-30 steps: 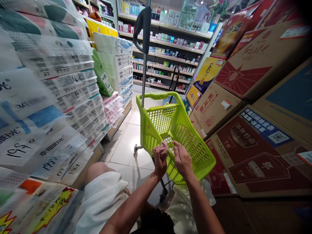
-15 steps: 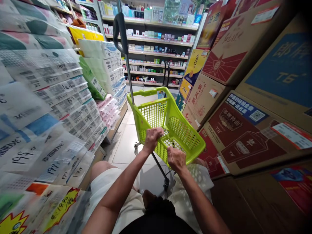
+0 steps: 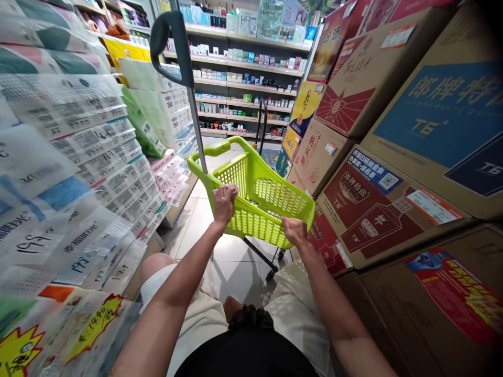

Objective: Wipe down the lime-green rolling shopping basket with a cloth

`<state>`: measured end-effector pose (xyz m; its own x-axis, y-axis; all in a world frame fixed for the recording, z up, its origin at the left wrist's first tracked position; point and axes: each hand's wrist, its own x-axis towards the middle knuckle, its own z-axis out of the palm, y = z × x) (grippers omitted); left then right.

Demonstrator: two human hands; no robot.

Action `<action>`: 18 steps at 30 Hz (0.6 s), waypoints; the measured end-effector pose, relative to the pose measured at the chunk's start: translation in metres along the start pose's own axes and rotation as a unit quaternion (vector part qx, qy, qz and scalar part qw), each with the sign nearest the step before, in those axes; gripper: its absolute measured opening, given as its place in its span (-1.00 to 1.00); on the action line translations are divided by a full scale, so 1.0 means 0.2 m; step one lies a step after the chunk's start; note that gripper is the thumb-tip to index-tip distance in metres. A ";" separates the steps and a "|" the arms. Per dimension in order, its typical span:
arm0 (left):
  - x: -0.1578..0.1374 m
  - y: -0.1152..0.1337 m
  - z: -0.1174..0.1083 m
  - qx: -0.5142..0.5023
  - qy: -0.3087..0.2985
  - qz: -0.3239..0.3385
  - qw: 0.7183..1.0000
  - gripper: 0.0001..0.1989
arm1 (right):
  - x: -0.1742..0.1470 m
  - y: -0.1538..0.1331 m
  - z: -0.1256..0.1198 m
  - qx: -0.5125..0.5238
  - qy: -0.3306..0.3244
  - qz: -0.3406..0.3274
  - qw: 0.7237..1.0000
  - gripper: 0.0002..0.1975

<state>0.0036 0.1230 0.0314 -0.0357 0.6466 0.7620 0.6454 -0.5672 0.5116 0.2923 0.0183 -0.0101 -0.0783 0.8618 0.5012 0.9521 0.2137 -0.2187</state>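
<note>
A lime-green plastic shopping cart (image 3: 262,225) with lattice sides stands in front of me on the tiled floor. My left hand (image 3: 223,203) is closed over the near rim of its basket, towards the left. Further right along the same rim, my right hand (image 3: 295,231) grips the edge near the basket's right end. From the cart's left end a grey pole rises to a dark loop handle (image 3: 172,50), which neither hand touches. Dark legs and small wheels (image 3: 271,274) show beneath the basket. No goods can be made out inside.
Plastic-wrapped paper packs (image 3: 94,152) are stacked along the left. Cardboard cartons (image 3: 377,209) form a wall close on the right. Shelves of small products (image 3: 243,63) cross the far end, with a black upright frame (image 3: 262,123) before them.
The cart has turned and its basket now lies more broadside to me, nearer the left. Its handle swung left and looks larger. Both hands stayed on the rim and moved further apart.
</note>
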 end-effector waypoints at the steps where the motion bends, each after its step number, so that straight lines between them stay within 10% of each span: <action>1: 0.04 -0.01 -0.02 0.013 0.025 -0.008 1.000 -0.80 | 0.01 0.03 0.00 0.005 0.002 0.009 1.000 -0.28; 9: -0.14 0.06 -0.05 0.043 -0.023 0.067 0.997 -0.76 | 0.15 -0.21 0.12 0.034 -0.007 0.020 0.999 -0.44; 18: 0.00 -0.07 -0.29 0.066 0.269 -0.083 0.957 -0.79 | 0.20 -0.27 0.22 0.159 0.004 0.023 0.987 -0.53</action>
<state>-0.0499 0.1002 0.0471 -0.5113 0.3455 0.7869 0.6857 -0.3879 0.6159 0.2236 0.0622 -0.0150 -0.0336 0.8708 0.4904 0.8136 0.3088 -0.4926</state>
